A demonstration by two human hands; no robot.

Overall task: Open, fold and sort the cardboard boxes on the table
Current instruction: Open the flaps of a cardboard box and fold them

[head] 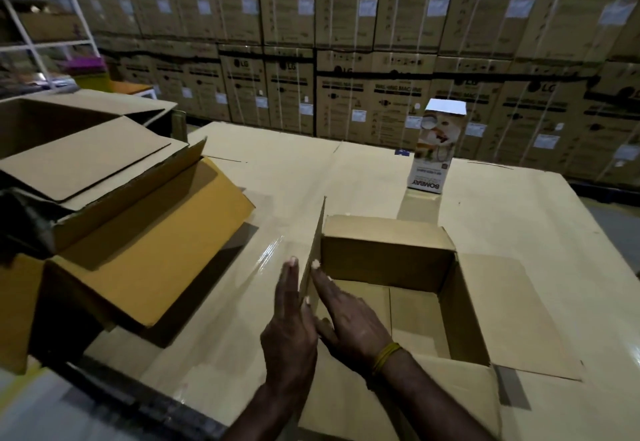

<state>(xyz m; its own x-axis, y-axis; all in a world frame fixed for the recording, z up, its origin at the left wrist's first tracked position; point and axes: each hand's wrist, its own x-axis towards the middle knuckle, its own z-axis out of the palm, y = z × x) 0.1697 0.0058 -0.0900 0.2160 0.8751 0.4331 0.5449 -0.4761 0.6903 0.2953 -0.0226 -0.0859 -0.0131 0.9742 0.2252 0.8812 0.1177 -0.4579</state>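
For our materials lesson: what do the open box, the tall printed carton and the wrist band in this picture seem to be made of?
Open box: plain brown cardboard, matte; its flaps show fold creases.
Printed carton: likely thin paperboard, with a white face and colour print that looks smooth.
Wrist band: probably yellow thread or cord, seen as several thin strands; too small to be sure.

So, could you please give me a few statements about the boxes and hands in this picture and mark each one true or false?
1. The open cardboard box in front of the person has its left flap standing upright. True.
2. The left hand and right hand press flat against opposite sides of that flap. True.
3. The printed white carton lies flat on the table. False: it stands upright.
4. The open box holds several items. False: it looks empty inside.
5. The right wrist wears a yellow band. True.
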